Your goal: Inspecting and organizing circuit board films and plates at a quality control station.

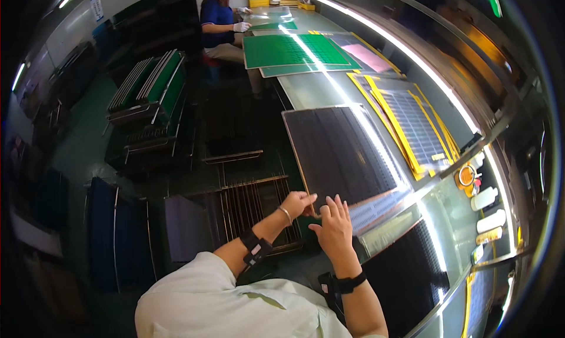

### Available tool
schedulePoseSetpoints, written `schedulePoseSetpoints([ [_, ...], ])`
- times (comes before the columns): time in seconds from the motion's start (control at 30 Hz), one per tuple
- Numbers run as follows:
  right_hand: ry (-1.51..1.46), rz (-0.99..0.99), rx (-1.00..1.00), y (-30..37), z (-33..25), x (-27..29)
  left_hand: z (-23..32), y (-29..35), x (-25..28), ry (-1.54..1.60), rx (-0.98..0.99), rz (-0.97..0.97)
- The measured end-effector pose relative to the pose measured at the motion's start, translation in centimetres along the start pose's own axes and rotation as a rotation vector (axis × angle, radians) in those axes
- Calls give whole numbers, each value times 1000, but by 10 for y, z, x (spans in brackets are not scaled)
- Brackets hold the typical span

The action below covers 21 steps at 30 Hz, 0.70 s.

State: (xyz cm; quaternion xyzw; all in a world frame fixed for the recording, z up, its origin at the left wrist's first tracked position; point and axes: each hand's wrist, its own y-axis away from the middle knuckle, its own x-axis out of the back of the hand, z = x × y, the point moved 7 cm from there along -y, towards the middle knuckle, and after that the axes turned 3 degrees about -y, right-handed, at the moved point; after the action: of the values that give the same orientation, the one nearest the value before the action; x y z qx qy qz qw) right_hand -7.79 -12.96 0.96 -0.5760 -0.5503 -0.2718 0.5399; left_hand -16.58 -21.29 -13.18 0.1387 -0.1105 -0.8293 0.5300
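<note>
A large dark panel (338,149) with a pale thin edge lies on the bench, its near-left corner slightly over the bench's edge. My left hand (298,204) grips that corner between thumb and fingers. Beside it, my right hand (335,223) has its fingers stretched out and thumb apart, at the panel's near edge. Whether its fingertips press on the panel cannot be made out. A bluish-white patterned sheet (376,213) shows under the panel's near side. Another black panel (406,273) rests closer, right of my right forearm.
Green panels (297,50) lie farther along the bench, where a gloved co-worker (219,20) sits. Yellow-framed films (412,123) and white bottles (490,221) line the right side. Racks with upright panels (147,85) and a slotted rack (259,211) stand left.
</note>
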Motion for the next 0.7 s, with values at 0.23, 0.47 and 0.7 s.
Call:
schedulePoseSetpoints([
  [0.23, -88, -139, 70, -14, 15, -29, -7, 6, 10, 195, 188, -110],
  [0.47, -29, 433, -7, -64, 39, 77, -8, -20, 21, 254, 111, 146],
  [0.7, 154, 845, 168, -78, 23, 211, 0, -48, -11, 614, -113, 392],
])
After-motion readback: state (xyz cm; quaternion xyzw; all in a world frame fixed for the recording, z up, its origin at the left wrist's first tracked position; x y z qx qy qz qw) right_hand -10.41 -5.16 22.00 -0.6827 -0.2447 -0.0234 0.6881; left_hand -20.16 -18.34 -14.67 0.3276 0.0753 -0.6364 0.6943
